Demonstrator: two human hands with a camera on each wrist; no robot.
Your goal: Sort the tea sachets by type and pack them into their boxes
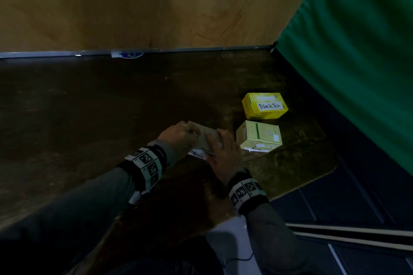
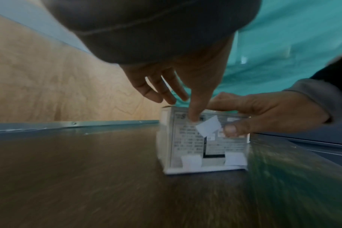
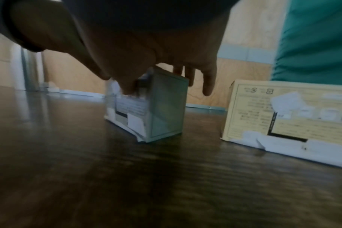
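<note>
A grey-green tea box (image 1: 206, 138) stands on the dark wooden table (image 1: 100, 107), and both hands hold it. My left hand (image 1: 192, 134) takes its left end. In the left wrist view the left hand's thumb (image 2: 193, 117) presses the printed front face of the box (image 2: 203, 143) and the fingers reach over the top. My right hand (image 1: 218, 142) grips the right end, thumb (image 2: 230, 129) on the front face. The right wrist view shows the right hand (image 3: 166, 83) over the box (image 3: 164, 106). No loose sachets are in view.
A cream tea box (image 1: 259, 136) with a green stripe stands just right of the hands and shows again as the cream box (image 3: 283, 114). Behind it sits a yellow box (image 1: 264, 106) labelled Black Tea. A green cloth (image 1: 357, 51) hangs at the right, and the table's rounded corner (image 1: 330, 169) is near.
</note>
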